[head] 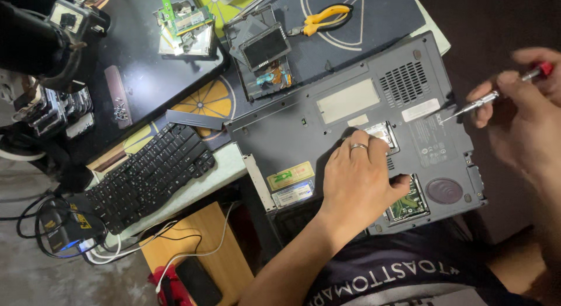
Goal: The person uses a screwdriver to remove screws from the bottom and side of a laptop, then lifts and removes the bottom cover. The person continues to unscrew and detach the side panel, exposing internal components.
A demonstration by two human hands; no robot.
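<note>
Already well stripped: laptop (362, 130) flipped underside up at desk (231, 160) near edge, bays uncovered, keyboard (149, 177) loose at left edge. Left hand (356, 183) flat, pinning base. Right hand (523, 113) gripping screwdriver (485, 99), tip beside laptop's right edge.

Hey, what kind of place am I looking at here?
Likely a home electronics repair bench: an upturned laptop with open bays under the left hand, a screwdriver in the right hand, and a detached keyboard.

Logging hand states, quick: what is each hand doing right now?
Left hand: open, flat on the upturned laptop.
Right hand: closed on a screwdriver.
</note>
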